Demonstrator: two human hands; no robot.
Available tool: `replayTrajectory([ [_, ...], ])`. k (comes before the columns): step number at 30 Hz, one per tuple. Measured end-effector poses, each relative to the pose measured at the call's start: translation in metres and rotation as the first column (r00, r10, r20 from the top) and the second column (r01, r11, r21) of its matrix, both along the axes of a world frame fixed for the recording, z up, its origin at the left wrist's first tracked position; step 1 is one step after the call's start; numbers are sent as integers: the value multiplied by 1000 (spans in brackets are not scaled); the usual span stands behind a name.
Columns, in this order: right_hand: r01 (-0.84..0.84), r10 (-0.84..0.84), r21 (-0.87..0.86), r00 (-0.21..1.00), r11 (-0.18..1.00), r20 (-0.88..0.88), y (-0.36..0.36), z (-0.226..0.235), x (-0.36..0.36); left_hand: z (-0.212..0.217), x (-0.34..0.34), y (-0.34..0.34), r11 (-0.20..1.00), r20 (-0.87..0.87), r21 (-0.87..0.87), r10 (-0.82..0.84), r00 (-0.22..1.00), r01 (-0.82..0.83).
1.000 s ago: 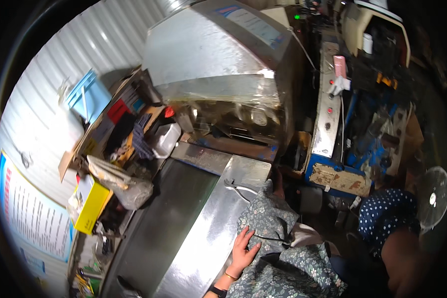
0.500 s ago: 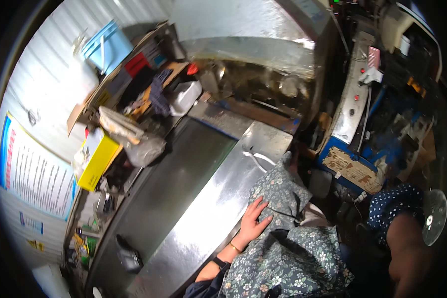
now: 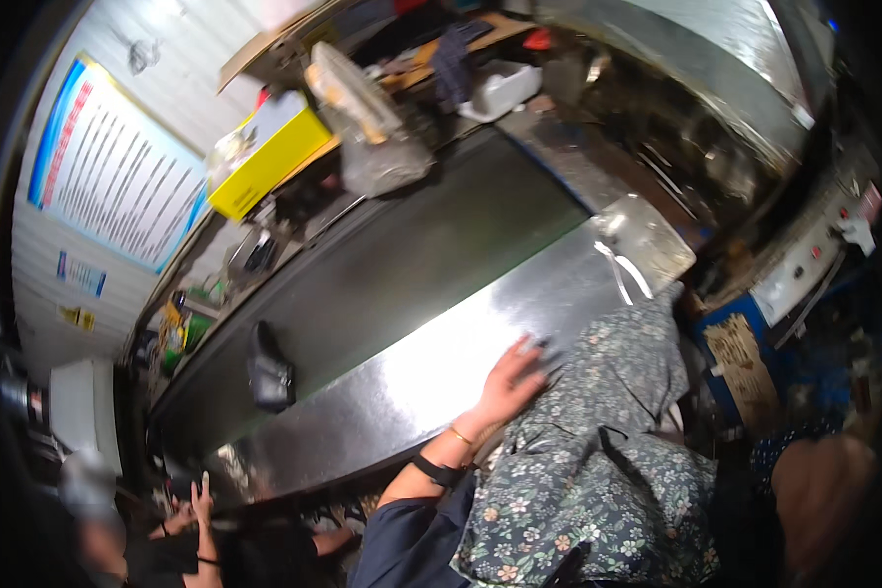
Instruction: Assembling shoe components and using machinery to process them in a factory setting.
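Note:
My left hand (image 3: 512, 384) is palm down with its fingers spread, slightly blurred, over the near edge of a shiny metal table (image 3: 441, 367). It holds nothing. A gold bracelet and a black wristband circle the wrist. Right beside the fingers is a dark grey floral cloth (image 3: 598, 470), which covers the area in front of me and reaches up to the table's edge. My right hand does not show. A black shoe (image 3: 269, 370) lies at the left, on a dark belt (image 3: 402, 265) that runs along the metal surface.
White strips (image 3: 622, 269) lie near the table's far right corner. Behind the belt, a shelf carries a yellow box (image 3: 269, 162), a plastic bag (image 3: 387, 162) and a white bin (image 3: 500, 91). Another person's hand (image 3: 201, 498) is raised at the lower left. A control panel (image 3: 813, 255) stands at right.
The view has swung left, bringing another person into sight at the lower left. My left hand has lifted or slid off the floral cloth toward the metal surface.

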State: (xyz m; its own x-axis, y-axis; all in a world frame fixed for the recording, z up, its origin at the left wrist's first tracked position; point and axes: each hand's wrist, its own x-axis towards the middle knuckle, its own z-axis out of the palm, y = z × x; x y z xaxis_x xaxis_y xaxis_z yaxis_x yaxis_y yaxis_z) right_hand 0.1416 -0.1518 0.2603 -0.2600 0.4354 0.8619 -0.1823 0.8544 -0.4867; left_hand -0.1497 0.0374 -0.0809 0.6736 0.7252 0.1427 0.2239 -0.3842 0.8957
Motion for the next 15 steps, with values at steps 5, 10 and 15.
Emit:
replayTrajectory([
  [5, 782, -586, -494, 617, 380, 526, 29, -161, 4, -13, -205, 93, 678, -351, 402, 734, 581, -615],
  [10, 705, -620, -707, 575, 44, 534, 31, -321, -18, 1, -390, 135, 395, -481, 687, 877, 26, -610],
  [15, 794, -653, -548, 271, -265, 708, 19, -305, -42, 29, -455, 131, 213, -483, 608, 864, -143, -765],
])
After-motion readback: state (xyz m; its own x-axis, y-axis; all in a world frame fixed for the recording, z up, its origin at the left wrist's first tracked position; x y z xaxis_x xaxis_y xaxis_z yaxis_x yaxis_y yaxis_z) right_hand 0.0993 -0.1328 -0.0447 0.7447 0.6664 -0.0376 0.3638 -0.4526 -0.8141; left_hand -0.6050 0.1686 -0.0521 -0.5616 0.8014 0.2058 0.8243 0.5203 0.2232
